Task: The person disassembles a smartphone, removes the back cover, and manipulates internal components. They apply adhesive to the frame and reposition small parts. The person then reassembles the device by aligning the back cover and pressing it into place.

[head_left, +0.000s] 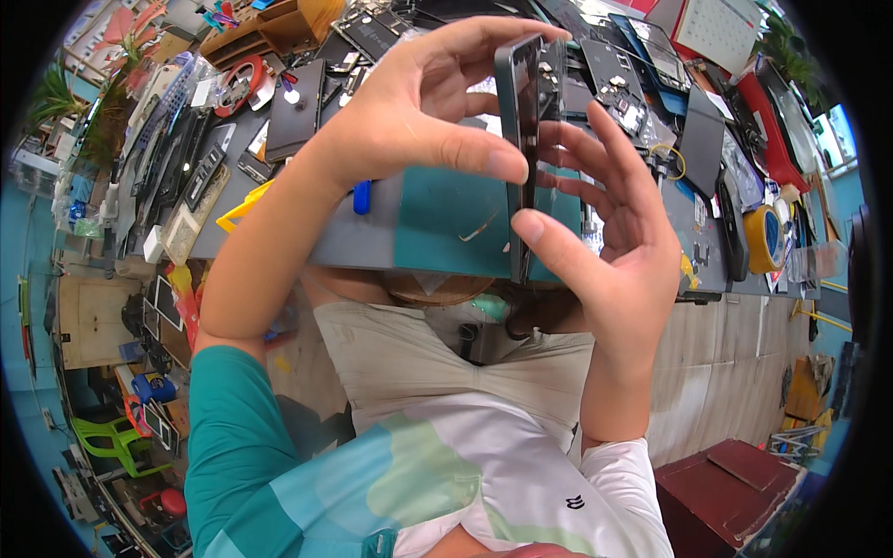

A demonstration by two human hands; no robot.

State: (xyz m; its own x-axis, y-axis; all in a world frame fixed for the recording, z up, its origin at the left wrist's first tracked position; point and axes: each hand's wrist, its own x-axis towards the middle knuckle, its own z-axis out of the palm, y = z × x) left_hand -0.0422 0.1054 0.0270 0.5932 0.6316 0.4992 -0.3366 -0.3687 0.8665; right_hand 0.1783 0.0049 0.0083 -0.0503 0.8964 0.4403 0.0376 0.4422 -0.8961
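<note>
Held up on edge above the workbench is a dark smartphone (508, 112), seen almost from its side. Small parts show along its right face near the top, so it looks opened up, though I cannot tell how far its layers are apart. My left hand (423, 121) grips it from the left, thumb on the near face and fingers curled over the top. From the right, my right hand (623, 219) holds its lower part, with the thumb at the edge and the fingers spread behind. A teal mat (433, 228) lies beneath, and a blue tool handle (362, 197) rests left of it.
Phone parts and a dark panel (295, 110) crowd the far bench. A red ring-shaped reel (240, 86) lies at the far left, a yellow tape roll (766, 239) at the right. On the floor stand a dark red box (726, 493) and a green chair (116, 437).
</note>
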